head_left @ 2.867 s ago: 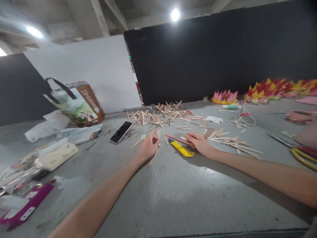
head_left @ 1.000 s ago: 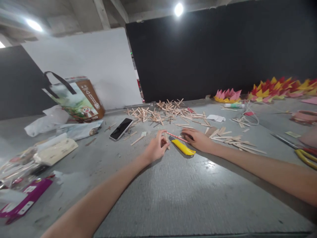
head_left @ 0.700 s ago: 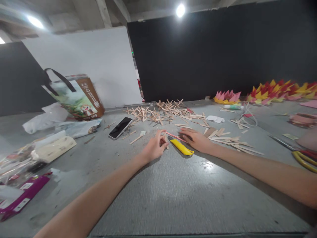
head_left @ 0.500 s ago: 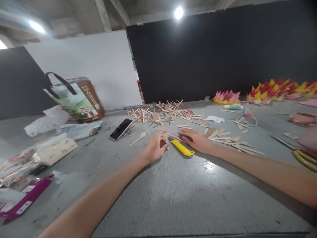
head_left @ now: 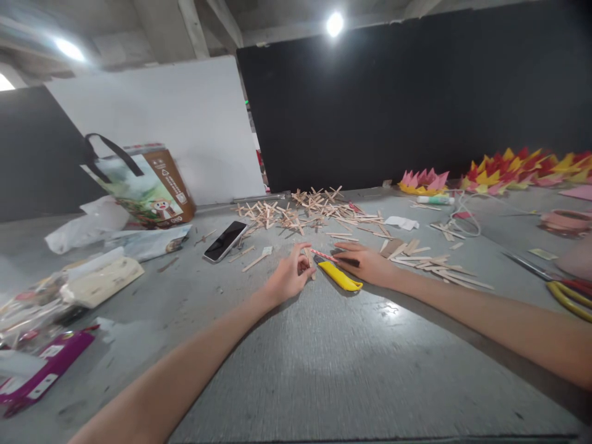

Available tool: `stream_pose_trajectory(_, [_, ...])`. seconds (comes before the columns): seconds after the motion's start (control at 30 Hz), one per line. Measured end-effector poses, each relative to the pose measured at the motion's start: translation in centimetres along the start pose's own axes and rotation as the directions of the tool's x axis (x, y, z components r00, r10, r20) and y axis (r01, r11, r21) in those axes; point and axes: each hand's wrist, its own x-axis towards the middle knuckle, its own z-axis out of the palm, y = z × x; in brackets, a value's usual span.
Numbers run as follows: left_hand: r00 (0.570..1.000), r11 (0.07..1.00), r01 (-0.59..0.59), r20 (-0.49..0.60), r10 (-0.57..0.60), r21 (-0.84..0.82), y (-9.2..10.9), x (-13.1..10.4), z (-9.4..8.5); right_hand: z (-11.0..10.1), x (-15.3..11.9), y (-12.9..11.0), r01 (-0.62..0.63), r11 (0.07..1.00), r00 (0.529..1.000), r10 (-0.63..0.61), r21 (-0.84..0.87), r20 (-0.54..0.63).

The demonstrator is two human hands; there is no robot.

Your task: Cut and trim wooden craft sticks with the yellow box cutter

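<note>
My left hand (head_left: 292, 272) pinches a short wooden stick (head_left: 310, 265) upright between thumb and fingers, just above the grey table. To its right, my right hand (head_left: 363, 264) has its fingers closed around the near end of a red-and-white striped rod (head_left: 322, 254), whose other end points toward the left hand. Between the two hands, a yellow utility knife (head_left: 340, 276) lies on the table with its tip toward the left hand. Part of the right hand's grip is hidden by its own fingers.
Behind the hands is a heap of wooden sticks (head_left: 314, 206); more sticks (head_left: 435, 265) lie right. A phone (head_left: 226, 241), paper bag (head_left: 157, 191) and purple packet (head_left: 50, 370) are left. Scissors (head_left: 567, 293), a glue stick (head_left: 435, 200) and paper flowers (head_left: 518, 171) are right.
The fingers of my right hand have shifted slightly at the striped rod. My left hand and the yellow knife look almost unchanged.
</note>
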Motion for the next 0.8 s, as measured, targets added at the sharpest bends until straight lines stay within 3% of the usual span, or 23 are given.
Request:
stream_pose_trajectory(0.17, [1.000,1.000,0.001,-0.006,-0.001,-0.006,0.1,0.0,0.0,-0.7,-0.3,-1.0,0.029,0.999,0.999,-0.028,0.021,-0.044])
stream_pose_trajectory(0.27, [1.000,1.000,-0.003,-0.010,0.003,0.007,0.0,0.0,0.0,-2.0,-0.8,-2.4,0.126,0.986,0.992,-0.123,0.107,-0.034])
stream_pose_trajectory(0.37, [1.000,1.000,-0.005,-0.015,0.006,0.023,0.1,0.0,-0.1,-3.3,-1.0,-3.7,0.312,0.936,0.925,-0.338,0.161,0.173])
stream_pose_trajectory(0.43, [1.000,1.000,-0.005,-0.014,0.005,0.028,0.2,0.0,-0.1,-3.7,-0.9,-4.3,0.328,0.936,0.894,-0.350,0.125,0.279])
stream_pose_trajectory(0.53, [1.000,1.000,-0.006,-0.004,0.006,0.023,0.3,-0.1,-0.1,-3.5,-0.6,-4.6,0.294,0.955,0.900,-0.293,0.046,0.322])
stream_pose_trajectory(0.67, [1.000,1.000,-0.001,0.017,0.001,0.019,0.3,-0.1,-0.1,-2.6,-0.7,-4.1,0.235,0.972,0.937,-0.233,0.026,0.260])
stream_pose_trajectory(0.8, [1.000,1.000,0.000,0.016,-0.001,0.029,0.3,-0.1,-0.2,-2.3,-1.1,-3.4,0.110,0.989,0.992,-0.115,0.102,0.045])
